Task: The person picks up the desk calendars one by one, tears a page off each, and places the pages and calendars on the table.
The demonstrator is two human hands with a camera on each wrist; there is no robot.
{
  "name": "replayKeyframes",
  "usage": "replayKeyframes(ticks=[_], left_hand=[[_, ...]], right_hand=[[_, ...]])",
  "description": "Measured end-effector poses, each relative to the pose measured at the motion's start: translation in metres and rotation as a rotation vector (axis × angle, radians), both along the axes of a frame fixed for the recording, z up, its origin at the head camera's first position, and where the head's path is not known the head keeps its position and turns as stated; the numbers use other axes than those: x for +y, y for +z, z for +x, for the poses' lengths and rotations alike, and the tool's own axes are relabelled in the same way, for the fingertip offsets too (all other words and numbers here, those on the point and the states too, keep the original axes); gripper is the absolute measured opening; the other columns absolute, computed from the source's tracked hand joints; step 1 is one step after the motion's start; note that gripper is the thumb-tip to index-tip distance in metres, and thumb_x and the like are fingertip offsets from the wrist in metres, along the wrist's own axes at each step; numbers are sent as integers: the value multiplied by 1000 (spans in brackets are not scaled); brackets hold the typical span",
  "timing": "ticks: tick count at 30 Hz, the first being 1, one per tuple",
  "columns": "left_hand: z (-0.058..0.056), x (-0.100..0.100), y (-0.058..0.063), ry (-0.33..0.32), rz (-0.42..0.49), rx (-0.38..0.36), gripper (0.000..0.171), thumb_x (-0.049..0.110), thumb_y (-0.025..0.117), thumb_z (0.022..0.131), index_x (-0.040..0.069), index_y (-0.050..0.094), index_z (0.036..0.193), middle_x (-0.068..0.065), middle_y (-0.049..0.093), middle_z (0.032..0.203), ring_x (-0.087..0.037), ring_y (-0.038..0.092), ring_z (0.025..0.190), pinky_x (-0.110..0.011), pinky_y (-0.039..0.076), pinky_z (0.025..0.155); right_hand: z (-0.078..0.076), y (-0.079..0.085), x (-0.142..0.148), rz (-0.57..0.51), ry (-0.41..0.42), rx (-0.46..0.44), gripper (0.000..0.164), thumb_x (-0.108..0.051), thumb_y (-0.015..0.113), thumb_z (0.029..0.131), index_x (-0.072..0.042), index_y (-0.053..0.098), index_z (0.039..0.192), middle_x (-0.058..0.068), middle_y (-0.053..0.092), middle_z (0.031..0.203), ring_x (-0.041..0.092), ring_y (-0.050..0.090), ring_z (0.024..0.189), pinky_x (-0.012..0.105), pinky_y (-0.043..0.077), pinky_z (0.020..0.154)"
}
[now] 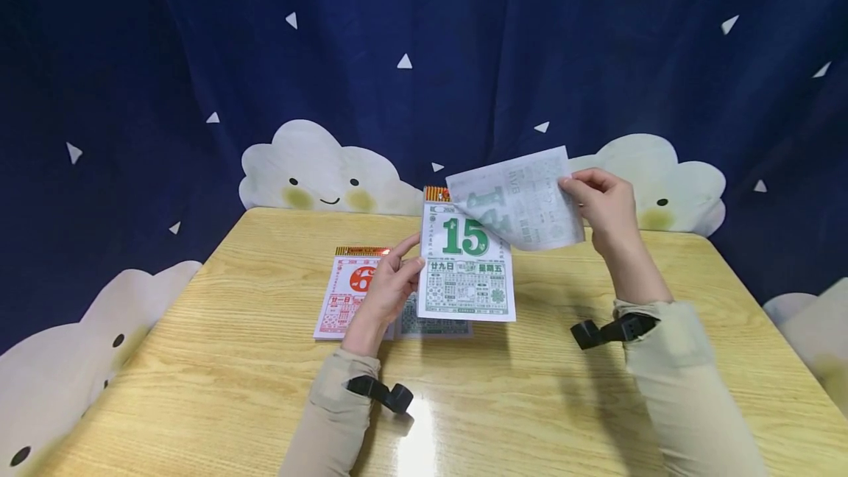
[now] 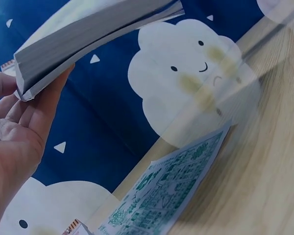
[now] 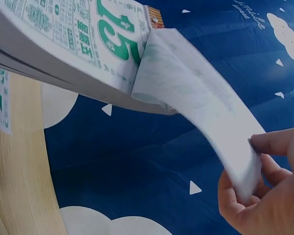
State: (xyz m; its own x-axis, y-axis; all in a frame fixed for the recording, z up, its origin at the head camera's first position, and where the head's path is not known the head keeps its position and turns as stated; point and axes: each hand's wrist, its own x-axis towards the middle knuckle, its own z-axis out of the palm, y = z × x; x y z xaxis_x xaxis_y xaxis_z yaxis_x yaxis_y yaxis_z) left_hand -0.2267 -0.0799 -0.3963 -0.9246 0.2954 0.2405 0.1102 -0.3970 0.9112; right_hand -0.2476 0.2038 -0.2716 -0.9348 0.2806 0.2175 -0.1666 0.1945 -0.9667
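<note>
A thick tear-off calendar pad (image 1: 466,289), its front page printed with a green 15, is held up above the table. My left hand (image 1: 391,285) grips its left edge, thumb in front and fingers behind, as the left wrist view shows on the thick pad (image 2: 88,41). My right hand (image 1: 611,212) pinches the outer end of a thin calendar page (image 1: 530,201) between thumb and fingers. This page is folded up and back to the right, its print showing through in reverse. In the right wrist view the page (image 3: 201,107) still meets the pad near its top band.
On the wooden table (image 1: 232,389), behind my left hand, lies a calendar with a red 6 (image 1: 339,289). Beside it is a green-printed sheet (image 1: 437,327), partly covered by the raised pad. A dark blue curtain (image 1: 464,35) with clouds hangs behind the table.
</note>
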Motion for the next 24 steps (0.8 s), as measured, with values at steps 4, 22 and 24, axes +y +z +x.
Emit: replayKeyframes(ticks=[4, 22, 24], left_hand=[[1, 5, 3, -25, 28, 10, 50, 0, 41, 92, 0, 29, 140, 4, 70, 83, -9, 63, 61, -22, 50, 57], [1, 5, 0, 0, -12, -3, 50, 1, 42, 91, 3, 31, 140, 6, 70, 85, -11, 66, 67, -25, 52, 62], [1, 5, 0, 8, -15, -7, 50, 1, 42, 92, 4, 31, 140, 6, 70, 84, -10, 65, 66, -25, 52, 62]], right_hand=[[-2, 2, 3, -25, -34, -24, 9, -18, 66, 82, -19, 64, 73, -8, 54, 76, 7, 50, 68, 20, 42, 54], [-5, 7, 2, 102, -10, 14, 15, -26, 70, 78, -13, 67, 86, -13, 57, 73, 3, 54, 65, 17, 47, 56], [-5, 8, 3, 92, -6, 14, 13, -27, 70, 79, -15, 67, 84, -13, 57, 73, 4, 53, 65, 17, 46, 56]])
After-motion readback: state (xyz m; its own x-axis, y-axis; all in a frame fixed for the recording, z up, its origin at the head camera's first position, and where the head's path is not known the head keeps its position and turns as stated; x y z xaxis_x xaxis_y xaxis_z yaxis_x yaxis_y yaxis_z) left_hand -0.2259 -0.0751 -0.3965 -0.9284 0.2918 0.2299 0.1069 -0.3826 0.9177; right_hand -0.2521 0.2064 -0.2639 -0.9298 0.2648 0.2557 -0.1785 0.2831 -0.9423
